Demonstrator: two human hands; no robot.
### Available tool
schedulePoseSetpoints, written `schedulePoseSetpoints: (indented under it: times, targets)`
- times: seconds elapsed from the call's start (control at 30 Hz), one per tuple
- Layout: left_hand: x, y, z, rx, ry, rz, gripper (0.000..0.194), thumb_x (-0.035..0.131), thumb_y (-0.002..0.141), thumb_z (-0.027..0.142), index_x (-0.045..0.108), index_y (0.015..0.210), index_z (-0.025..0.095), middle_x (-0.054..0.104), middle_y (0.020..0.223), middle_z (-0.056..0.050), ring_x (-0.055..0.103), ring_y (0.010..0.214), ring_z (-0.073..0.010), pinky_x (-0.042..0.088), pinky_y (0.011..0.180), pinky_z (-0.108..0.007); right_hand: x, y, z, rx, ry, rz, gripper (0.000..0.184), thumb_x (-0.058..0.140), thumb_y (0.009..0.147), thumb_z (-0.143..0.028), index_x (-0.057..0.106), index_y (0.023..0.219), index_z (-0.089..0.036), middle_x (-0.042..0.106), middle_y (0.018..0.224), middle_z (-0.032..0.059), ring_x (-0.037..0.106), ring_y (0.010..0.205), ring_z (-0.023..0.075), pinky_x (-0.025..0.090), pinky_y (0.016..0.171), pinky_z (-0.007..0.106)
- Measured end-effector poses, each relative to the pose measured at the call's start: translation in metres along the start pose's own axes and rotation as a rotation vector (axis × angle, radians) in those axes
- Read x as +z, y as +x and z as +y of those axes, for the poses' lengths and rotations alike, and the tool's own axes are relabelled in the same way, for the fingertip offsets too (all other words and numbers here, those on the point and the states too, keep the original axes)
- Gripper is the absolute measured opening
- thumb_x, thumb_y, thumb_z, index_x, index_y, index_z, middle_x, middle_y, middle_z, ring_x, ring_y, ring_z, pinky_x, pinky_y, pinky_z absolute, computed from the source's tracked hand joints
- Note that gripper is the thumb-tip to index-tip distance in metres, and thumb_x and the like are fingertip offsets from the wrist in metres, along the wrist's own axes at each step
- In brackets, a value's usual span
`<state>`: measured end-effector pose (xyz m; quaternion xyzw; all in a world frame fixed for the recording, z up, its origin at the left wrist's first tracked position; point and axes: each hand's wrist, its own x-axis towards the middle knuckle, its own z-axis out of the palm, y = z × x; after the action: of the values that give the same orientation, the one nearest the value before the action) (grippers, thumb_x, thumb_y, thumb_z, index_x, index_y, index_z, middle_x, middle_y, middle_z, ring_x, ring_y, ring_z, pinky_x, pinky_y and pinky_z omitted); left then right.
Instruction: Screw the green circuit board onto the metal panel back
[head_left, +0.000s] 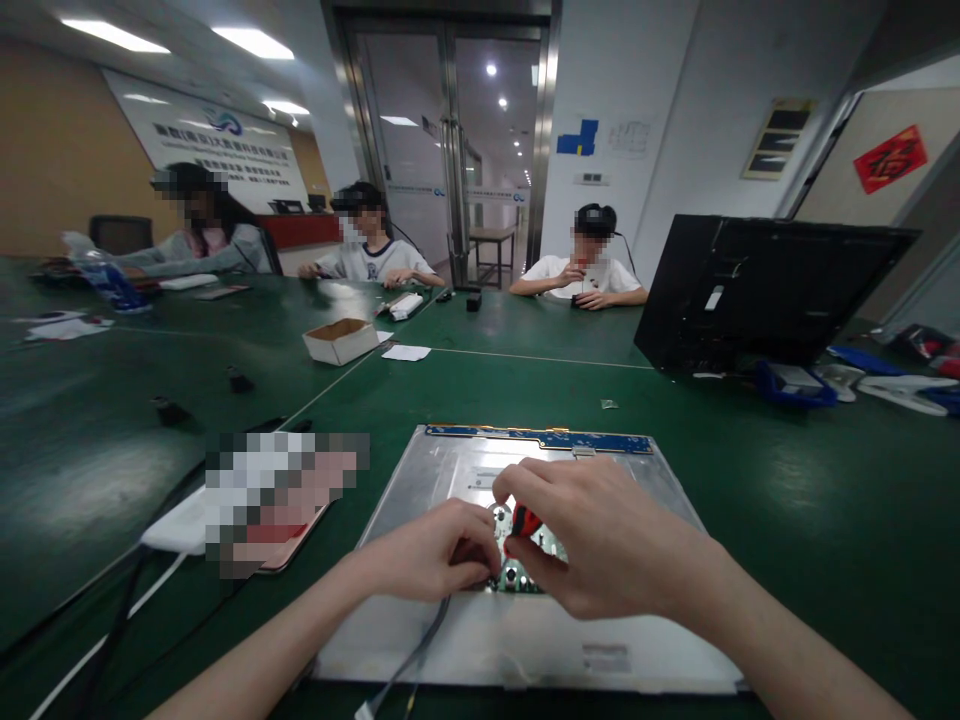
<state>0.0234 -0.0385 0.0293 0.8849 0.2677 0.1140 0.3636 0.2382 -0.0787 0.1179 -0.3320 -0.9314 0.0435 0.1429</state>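
Observation:
A metal-backed display panel [420, 640] lies flat in front of me, with a blue circuit strip [600, 441] along its far edge. On the panel's middle sits a green circuit board [513, 578], partly covered by my hands. My right hand [592, 530] grips the red and black handle of a screwdriver [526, 520] over the board; its tip is hard to see. Closed at the board's left edge, my left hand [450, 545] has its fingertips pressed together, and what they hold is hidden. A grey cable [420, 650] runs from beneath it toward the panel's near edge.
Left of the panel lie a white device [187, 515], a pink phone [300, 530] and cables. Farther off stand an open box [341, 342] and a bottle [112, 275]. A large black monitor [765, 290] rises at the right. Several people sit across the green table [810, 520].

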Motion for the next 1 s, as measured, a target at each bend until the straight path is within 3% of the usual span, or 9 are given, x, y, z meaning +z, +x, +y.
schedulePoseSetpoints:
  times: [0.13, 0.27, 0.4, 0.6, 0.73, 0.83, 1.0]
  targets:
    - [0.0003, 0.0003, 0.0003, -0.007, 0.009, -0.013, 0.010, 0.060, 0.075, 0.007, 0.066, 0.076, 0.015, 0.060, 0.076, 0.000, 0.053, 0.067, -0.0131, 0.040, 0.059, -0.023, 0.0069, 0.0028, 0.0021, 0.091, -0.145, 0.015, 0.023, 0.054, 0.090, -0.043, 0.056, 0.091, -0.021, 0.066, 0.073, 0.0011, 0.055, 0.059, 0.0155, 0.015, 0.050, 0.028]
    - [0.0010, -0.0001, -0.0013, -0.008, -0.040, -0.011, 0.011, 0.063, 0.075, 0.010, 0.067, 0.084, 0.016, 0.063, 0.083, -0.002, 0.055, 0.067, -0.0132, 0.042, 0.059, -0.022, 0.0081, 0.0033, 0.0016, 0.102, -0.111, 0.022, 0.011, 0.051, 0.090, -0.031, 0.055, 0.094, -0.021, 0.068, 0.074, 0.0006, 0.057, 0.059, 0.0155, 0.017, 0.050, 0.028]
    - [0.0013, 0.0001, -0.0007, -0.029, -0.047, -0.027, 0.012, 0.064, 0.073, 0.010, 0.067, 0.083, 0.016, 0.062, 0.079, 0.000, 0.054, 0.067, -0.0134, 0.042, 0.059, -0.022, 0.0038, 0.0001, -0.0004, 0.067, 0.031, 0.033, 0.028, 0.057, 0.081, -0.024, 0.050, 0.108, -0.022, 0.069, 0.090, 0.0007, 0.060, 0.070, 0.0174, 0.023, 0.052, 0.027]
    - [0.0026, -0.0014, 0.0005, -0.057, -0.001, -0.001, 0.003, 0.064, 0.075, 0.016, 0.065, 0.078, 0.016, 0.056, 0.067, 0.003, 0.050, 0.061, -0.0132, 0.038, 0.057, -0.024, 0.0058, 0.0034, 0.0013, 0.086, -0.097, 0.015, 0.027, 0.055, 0.089, -0.045, 0.053, 0.097, -0.020, 0.068, 0.080, 0.0031, 0.060, 0.066, 0.0180, 0.022, 0.052, 0.027]
    - [0.0033, -0.0021, 0.0001, -0.081, -0.024, -0.032, 0.012, 0.061, 0.077, 0.015, 0.067, 0.087, 0.016, 0.058, 0.071, 0.001, 0.049, 0.059, -0.0130, 0.038, 0.055, -0.024, 0.0063, 0.0033, 0.0000, 0.075, -0.085, 0.031, 0.016, 0.051, 0.091, -0.030, 0.051, 0.103, -0.019, 0.068, 0.083, 0.0031, 0.061, 0.065, 0.0178, 0.022, 0.050, 0.028]
    - [0.0024, -0.0009, 0.0011, -0.070, -0.014, -0.034, 0.008, 0.061, 0.078, 0.016, 0.066, 0.084, 0.016, 0.056, 0.068, 0.002, 0.047, 0.058, -0.0124, 0.037, 0.054, -0.023, 0.0033, 0.0006, -0.0024, 0.050, 0.013, 0.037, 0.032, 0.054, 0.083, -0.024, 0.046, 0.114, -0.020, 0.068, 0.091, 0.0034, 0.063, 0.073, 0.0189, 0.026, 0.052, 0.027]
    - [0.0022, 0.0002, 0.0020, -0.051, 0.021, -0.047, 0.007, 0.057, 0.080, 0.017, 0.062, 0.075, 0.016, 0.047, 0.060, 0.004, 0.043, 0.055, -0.0116, 0.034, 0.052, -0.023, 0.0028, 0.0017, -0.0021, 0.062, -0.057, 0.020, 0.028, 0.051, 0.089, -0.043, 0.049, 0.105, -0.019, 0.068, 0.079, 0.0036, 0.062, 0.065, 0.0202, 0.022, 0.049, 0.027]
